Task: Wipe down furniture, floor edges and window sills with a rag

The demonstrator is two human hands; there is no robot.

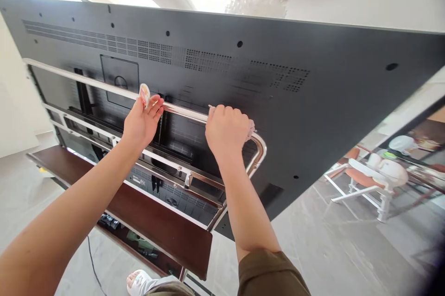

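A chrome tube rail (184,111) runs across the back of a large flat-screen TV (333,87). My right hand (227,131) is closed over this rail near its bent right end, and a crumpled pale pink cloth (251,129) pokes out beside the knuckles. Palm turned up, my left hand (142,120) is at the rail farther left. Between its thumb and fingers is a small flat rounded piece (144,96) with a white edge and a colourful print. The other left fingers are loosely curled against the rail.
Below the rail, a dark brown shelf (163,226) juts toward me, with a lower shelf (139,245) holding dark items. A black cable (92,263) hangs at the left. My slippered foot (139,282) is close under the shelf. White-framed chairs (368,175) stand right.
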